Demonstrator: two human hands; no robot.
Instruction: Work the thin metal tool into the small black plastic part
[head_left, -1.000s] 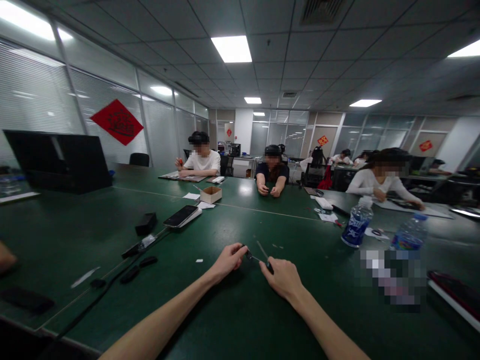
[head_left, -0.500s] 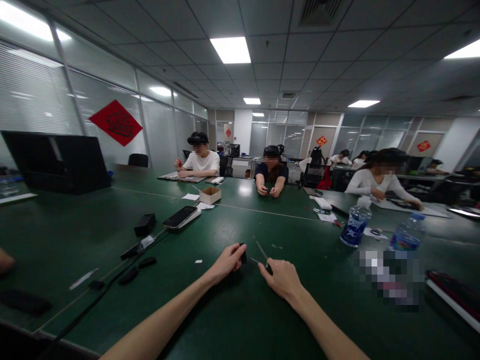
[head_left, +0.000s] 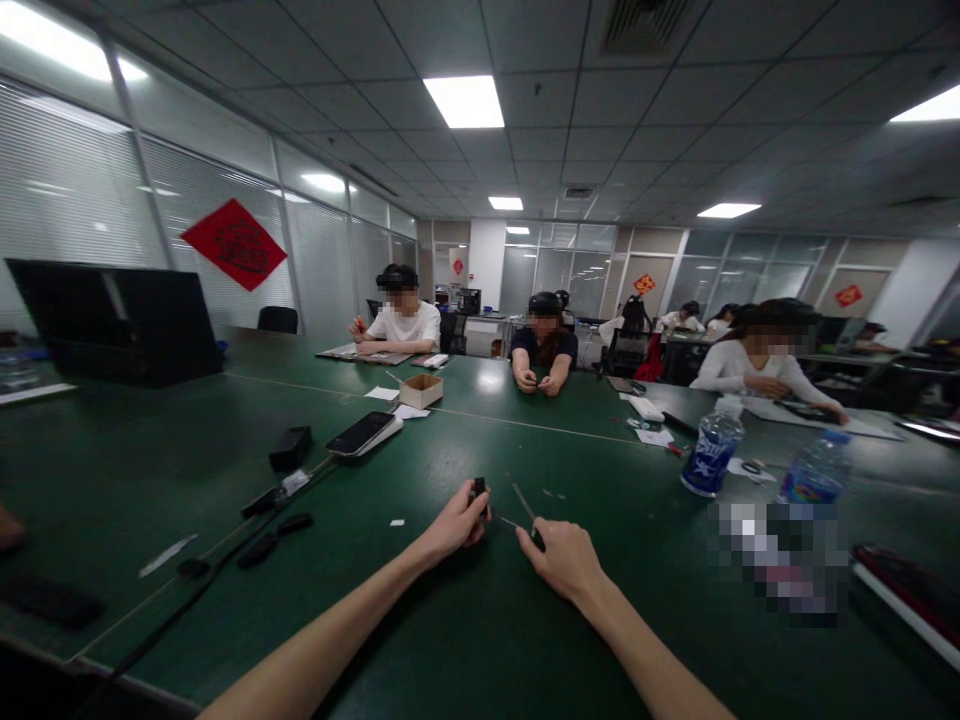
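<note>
Head camera view across a dark green conference table [head_left: 150,480]. At left, a smartphone [head_left: 360,433] lies on a white box. Next, the left hand [head_left: 454,530] pinches a small black piece [head_left: 478,488], which now stands upright above the fingers, raised higher than a moment ago. Just right of it, the right hand [head_left: 564,560] closes on a thin rod with a black end [head_left: 537,538], the rod angling up, apart from the black piece. Farther right stands a blue-labelled water bottle [head_left: 712,452].
</note>
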